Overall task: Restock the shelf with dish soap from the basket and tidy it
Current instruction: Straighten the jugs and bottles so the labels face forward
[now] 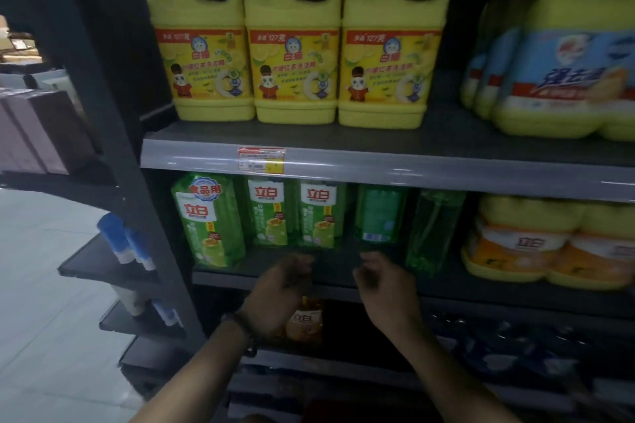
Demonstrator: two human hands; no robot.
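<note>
Both forearms reach up from the bottom edge, a dark wristband (240,327) on the left. The left hand (275,292) is curled just in front of an amber dish soap bottle (307,321) on the lower shelf; blur hides whether it grips the neck. The right hand (383,288) hangs loosely curled, with nothing seen in it. Just beyond, the dark middle shelf (481,299) carries green dish soap bottles (271,216) standing upright, one clear green bottle (434,230) leaning, and orange-and-yellow packs (536,244) at the right. Above a grey price rail (378,165) stand three yellow jugs (293,45) side by side, with blue-labelled jugs (567,72) apart to the right. The aisle is dim; pale floor tiles (44,319) show at the left.
</note>
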